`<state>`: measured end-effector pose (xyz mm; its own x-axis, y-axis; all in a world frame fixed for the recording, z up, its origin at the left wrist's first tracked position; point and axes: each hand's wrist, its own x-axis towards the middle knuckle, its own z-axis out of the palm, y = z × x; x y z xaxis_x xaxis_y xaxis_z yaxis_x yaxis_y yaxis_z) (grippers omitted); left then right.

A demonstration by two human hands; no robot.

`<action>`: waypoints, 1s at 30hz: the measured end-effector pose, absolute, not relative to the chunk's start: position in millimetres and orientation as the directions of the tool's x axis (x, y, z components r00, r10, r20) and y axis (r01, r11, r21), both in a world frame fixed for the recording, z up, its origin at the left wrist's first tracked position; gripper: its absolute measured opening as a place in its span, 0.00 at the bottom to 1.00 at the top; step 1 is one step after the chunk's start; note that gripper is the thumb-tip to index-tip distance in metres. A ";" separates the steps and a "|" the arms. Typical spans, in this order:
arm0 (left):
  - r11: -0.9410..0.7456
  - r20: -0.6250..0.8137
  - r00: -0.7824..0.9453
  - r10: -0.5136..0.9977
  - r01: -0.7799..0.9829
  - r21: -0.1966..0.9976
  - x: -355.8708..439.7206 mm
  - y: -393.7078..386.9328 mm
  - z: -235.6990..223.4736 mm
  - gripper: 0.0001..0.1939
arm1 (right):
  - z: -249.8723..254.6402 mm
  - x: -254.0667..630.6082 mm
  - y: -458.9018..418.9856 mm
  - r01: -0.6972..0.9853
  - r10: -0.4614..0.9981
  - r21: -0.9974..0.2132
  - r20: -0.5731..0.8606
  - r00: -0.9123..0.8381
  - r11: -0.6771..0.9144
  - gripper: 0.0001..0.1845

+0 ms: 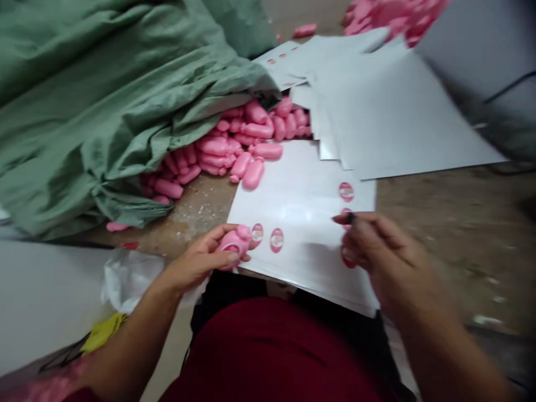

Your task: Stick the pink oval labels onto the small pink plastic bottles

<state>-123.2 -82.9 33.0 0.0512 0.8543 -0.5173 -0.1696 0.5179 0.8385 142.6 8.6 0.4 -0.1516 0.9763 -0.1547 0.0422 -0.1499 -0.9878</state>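
Observation:
My left hand (200, 258) is closed round a small pink plastic bottle (233, 242) at the near left corner of a white sticker sheet (301, 223) lying on my lap. Two oval pink stickers (267, 237) sit on the sheet just right of the bottle. My right hand (379, 251) hovers over the sheet's right edge with thumb and forefinger pinched near more oval stickers (346, 191); what it pinches is too blurred to name.
A pile of pink bottles (234, 148) spills from a green sack (104, 100) at the left. Used white backing sheets (389, 111) lie stacked at the upper right. More pink items (389, 14) sit at the top. White plastic bag (125, 276) near my left forearm.

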 end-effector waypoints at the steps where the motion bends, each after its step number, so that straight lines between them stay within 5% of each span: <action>1: 0.522 -0.522 -0.006 0.853 0.001 0.853 -142.8 -95.1 39.6 0.22 | -0.4 142.7 6.9 0.011 0.979 -0.988 -0.155 -0.132 -0.155 0.15; 4: 0.528 -0.543 -0.111 0.832 0.457 0.716 -190.4 -132.9 60.3 0.16 | -1.7 141.3 3.3 -0.004 0.988 -0.990 -0.139 -0.067 -0.139 0.12; 9: 0.400 -0.498 -0.165 0.851 0.819 0.412 -222.6 -165.0 66.3 0.17 | -1.6 141.7 5.6 0.194 0.985 -0.974 -0.139 -0.097 -0.119 0.19; 12: 0.382 -0.423 -0.224 0.878 0.860 0.339 -220.1 -145.8 60.9 0.13 | -3.7 144.7 11.2 0.335 0.984 -0.942 -0.064 -0.168 -0.004 0.22; 15: 0.300 -0.165 -0.255 0.953 0.874 0.381 -199.5 -93.3 59.1 0.12 | -7.7 146.3 13.9 0.384 0.971 -0.918 0.008 -0.237 0.101 0.18; 19: -0.009 0.148 -0.046 0.988 0.936 0.353 -165.7 3.4 48.4 0.19 | -10.5 147.4 11.5 0.410 0.963 -0.891 0.097 -0.253 0.198 0.14; 24: -0.154 0.051 0.145 0.988 0.917 0.369 -149.7 79.1 25.1 0.23 | -5.7 156.9 5.4 0.439 0.977 -0.889 0.040 -0.210 0.130 0.15; 30: -0.295 -0.083 0.293 0.952 0.955 -0.011 -165.3 94.9 23.1 0.24 | -4.0 140.1 -8.1 0.559 0.926 -0.792 0.022 -0.376 0.245 0.13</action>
